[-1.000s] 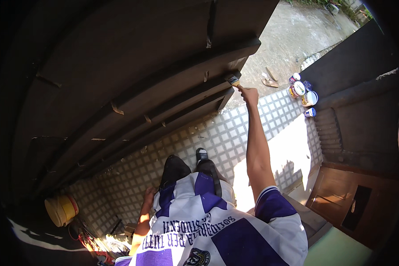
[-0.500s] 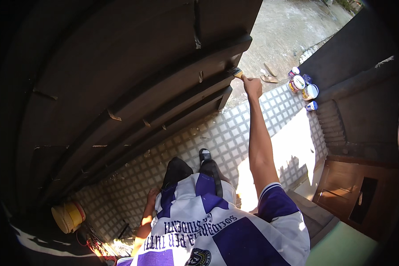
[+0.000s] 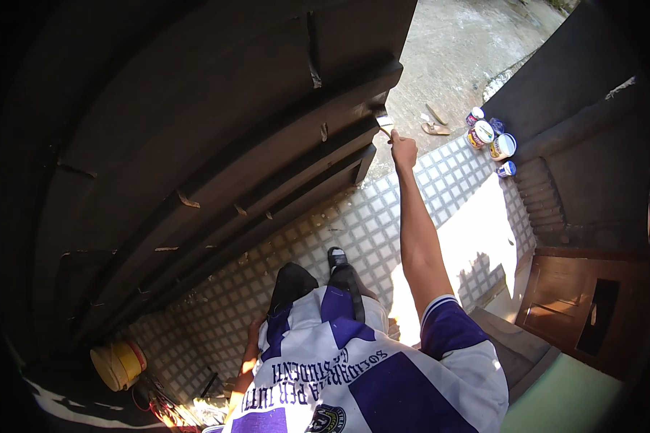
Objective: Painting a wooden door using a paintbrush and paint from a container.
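Observation:
My right hand (image 3: 403, 151) reaches far forward, closed round the handle of a paintbrush (image 3: 386, 124). The brush's bristle end meets the free edge of a large dark panel (image 3: 282, 137), beside one of its raised ribs; the bristles are hard to make out against the dark surface. Small light-brown chips or marks show in several places on the panel. Down by my left thigh is my left hand (image 3: 254, 330), partly covered by my body and shirt, its fingers not discernible.
Several paint tubs (image 3: 503, 147) stand at the right beside another dark panel (image 3: 578, 123). Sandals (image 3: 435, 128) lie on the concrete. A yellow bucket (image 3: 118, 365) sits low left near tangled cords (image 3: 170, 411). Brown wooden furniture (image 3: 563, 303) is at the right, on the tiled floor (image 3: 448, 173).
My right hand has shifted slightly left and a little lower, and the paintbrush is tilted more upright, along the panel's edge. My left hand has dropped slightly.

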`<act>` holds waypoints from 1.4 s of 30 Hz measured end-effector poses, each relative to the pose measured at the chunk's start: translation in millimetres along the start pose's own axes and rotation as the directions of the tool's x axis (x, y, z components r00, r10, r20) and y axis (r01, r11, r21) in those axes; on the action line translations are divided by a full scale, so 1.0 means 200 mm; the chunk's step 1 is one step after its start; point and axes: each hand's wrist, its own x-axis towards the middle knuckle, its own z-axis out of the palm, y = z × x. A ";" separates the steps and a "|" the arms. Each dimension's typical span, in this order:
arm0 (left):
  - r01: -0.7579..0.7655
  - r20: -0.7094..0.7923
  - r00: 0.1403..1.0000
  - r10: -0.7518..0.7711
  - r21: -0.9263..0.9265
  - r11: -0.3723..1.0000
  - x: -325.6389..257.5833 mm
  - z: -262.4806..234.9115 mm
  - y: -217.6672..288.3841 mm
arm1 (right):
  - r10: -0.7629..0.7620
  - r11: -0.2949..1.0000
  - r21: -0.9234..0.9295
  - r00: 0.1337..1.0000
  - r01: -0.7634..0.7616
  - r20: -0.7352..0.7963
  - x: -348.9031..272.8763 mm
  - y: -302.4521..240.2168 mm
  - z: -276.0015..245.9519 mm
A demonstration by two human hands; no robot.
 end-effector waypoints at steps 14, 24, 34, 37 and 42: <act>0.024 -0.015 1.000 -0.021 0.270 0.963 -0.05 -0.03 -0.09 | -0.107 0.621 0.772 0.961 -0.135 0.254 -0.22 -0.19 -0.12; 0.041 -0.011 0.999 -0.041 0.436 0.899 0.03 -0.01 -0.07 | -0.120 0.970 0.200 0.987 0.139 -0.103 -0.24 -0.17 -0.23; 0.067 -0.035 0.998 -0.057 0.544 0.836 0.06 -0.08 -0.08 | -0.707 0.700 -0.032 0.687 0.713 -0.169 -1.12 -0.54 -0.31; 0.090 -0.069 0.996 -0.062 0.563 0.822 0.22 -0.02 0.01 | -0.791 0.610 0.316 0.583 0.726 0.188 -1.58 -0.50 -0.24; 0.027 -0.082 0.996 0.024 0.573 0.819 0.18 -0.16 -0.01 | -0.764 0.639 0.424 0.592 0.642 0.255 -1.81 -0.43 -0.22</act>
